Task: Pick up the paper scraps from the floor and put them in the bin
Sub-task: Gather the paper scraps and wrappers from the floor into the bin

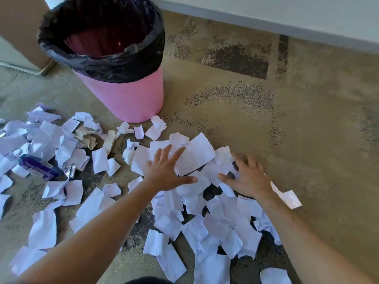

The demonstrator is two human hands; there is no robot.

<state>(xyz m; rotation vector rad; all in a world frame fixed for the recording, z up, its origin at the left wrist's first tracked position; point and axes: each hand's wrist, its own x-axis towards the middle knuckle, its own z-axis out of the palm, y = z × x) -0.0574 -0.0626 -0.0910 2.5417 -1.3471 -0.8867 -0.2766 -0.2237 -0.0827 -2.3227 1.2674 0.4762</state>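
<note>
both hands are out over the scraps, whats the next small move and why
Probably sweep both hands together to bunch the scraps between them. The left hand and right hand lie spread and open on the paper scraps, gripping nothing yet, and the bin stands just beyond, up and to the left.

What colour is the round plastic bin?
The round plastic bin is pink, seen in the head view.

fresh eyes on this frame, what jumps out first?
The pink bin with a black liner, standing upright at upper left on the speckled floor. Then the white paper scraps spread from the left edge to bottom centre. Both hands reach into the pile: left hand with fingers spread flat on the paper, right hand with fingers bent down onto it. A purple packet lies among the left-side scraps.
</note>
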